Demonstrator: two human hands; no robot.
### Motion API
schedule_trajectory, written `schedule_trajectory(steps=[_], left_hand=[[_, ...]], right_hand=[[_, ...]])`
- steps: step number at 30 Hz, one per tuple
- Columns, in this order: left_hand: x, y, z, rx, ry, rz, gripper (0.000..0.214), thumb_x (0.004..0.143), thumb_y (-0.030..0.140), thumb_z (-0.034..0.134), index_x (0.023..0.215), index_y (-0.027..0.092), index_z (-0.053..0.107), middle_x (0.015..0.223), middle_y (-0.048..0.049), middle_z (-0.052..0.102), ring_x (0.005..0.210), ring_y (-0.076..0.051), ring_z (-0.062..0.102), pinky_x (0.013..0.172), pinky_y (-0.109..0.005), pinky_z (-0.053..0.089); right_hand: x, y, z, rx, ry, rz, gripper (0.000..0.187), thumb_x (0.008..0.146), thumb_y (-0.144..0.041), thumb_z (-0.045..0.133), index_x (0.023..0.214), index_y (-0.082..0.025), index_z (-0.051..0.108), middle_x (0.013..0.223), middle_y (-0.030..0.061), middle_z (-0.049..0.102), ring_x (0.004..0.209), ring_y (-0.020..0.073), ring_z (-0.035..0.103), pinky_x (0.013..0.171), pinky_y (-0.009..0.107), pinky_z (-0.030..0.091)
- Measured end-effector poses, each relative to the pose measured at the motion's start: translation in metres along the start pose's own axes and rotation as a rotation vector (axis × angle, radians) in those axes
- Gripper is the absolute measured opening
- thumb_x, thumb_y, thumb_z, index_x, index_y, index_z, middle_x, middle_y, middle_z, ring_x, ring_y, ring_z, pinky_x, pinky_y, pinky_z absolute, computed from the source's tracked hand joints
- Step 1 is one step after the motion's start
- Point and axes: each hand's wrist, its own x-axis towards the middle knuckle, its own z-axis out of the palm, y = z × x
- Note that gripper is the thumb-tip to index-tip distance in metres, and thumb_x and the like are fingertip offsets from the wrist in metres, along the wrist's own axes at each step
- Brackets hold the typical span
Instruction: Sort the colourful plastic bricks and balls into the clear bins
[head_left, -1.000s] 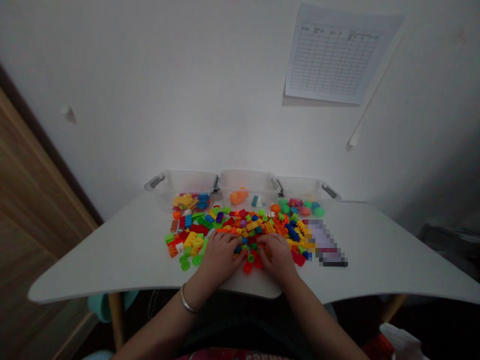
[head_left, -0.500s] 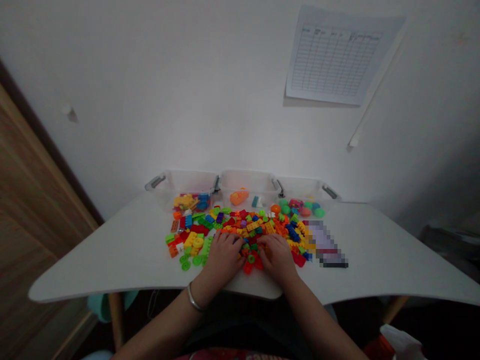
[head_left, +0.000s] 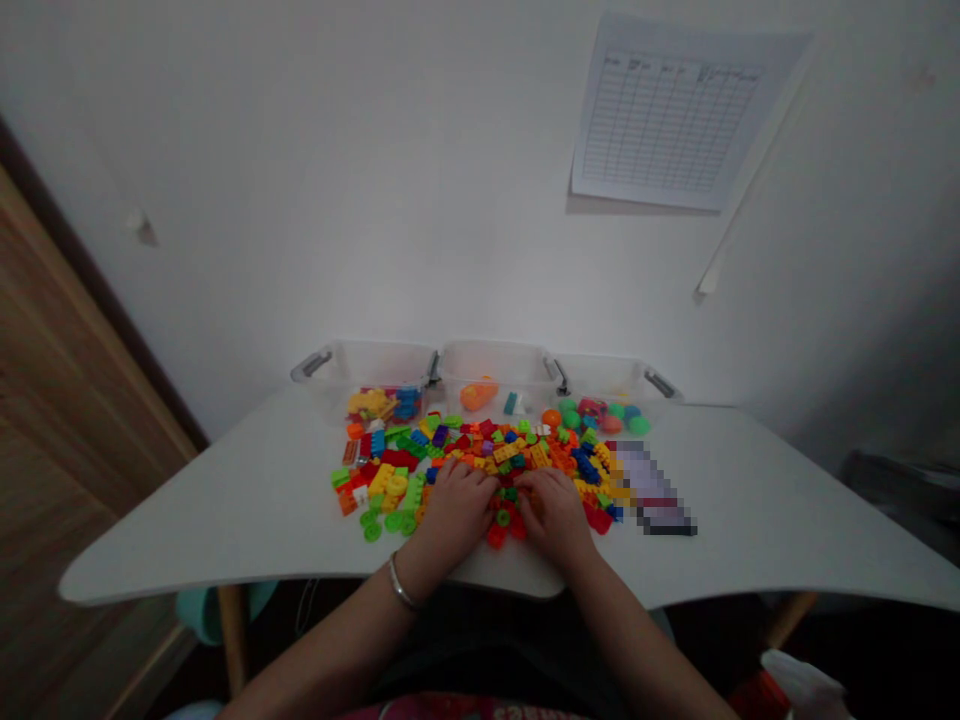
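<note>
A heap of small plastic building bricks (head_left: 487, 455) in several colours covers the middle of the white table (head_left: 225, 500). My left hand (head_left: 457, 512) lies palm down on the near part of the heap, fingers curled over bricks, a bracelet on its wrist. My right hand (head_left: 556, 510) rests just beside it, fingers bent onto the bricks too. Their fingertips almost meet above some red and green pieces (head_left: 504, 518). What either hand grips is hidden under the fingers.
Three clear bins stand against the wall: the left bin (head_left: 360, 375) has yellow and blue bricks, the middle bin (head_left: 491, 372) an orange piece, the right bin (head_left: 615, 385) round balls. A blurred flat object (head_left: 656, 495) lies right of the heap. A paper chart (head_left: 667, 115) hangs above.
My left hand has slid a little to the right, closer to my right hand. The right hand has barely moved.
</note>
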Motion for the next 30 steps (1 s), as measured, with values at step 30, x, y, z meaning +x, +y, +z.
schedule_trajectory(steps=[30], left_hand=[[0.007,-0.007,-0.016,-0.623,-0.058,-0.176,0.022,0.081,0.020,0.061,0.103,0.024,0.066,0.102,-0.0006,0.071,0.096,-0.017,0.065,0.090,-0.031,0.050]], right_hand=[[-0.002,0.002,0.000,-0.013,-0.014,-0.055,0.035,0.082,-0.014,0.053,0.116,-0.020,0.061,0.102,0.0075,0.070,0.096,0.0230,0.061,0.085,0.039,0.050]])
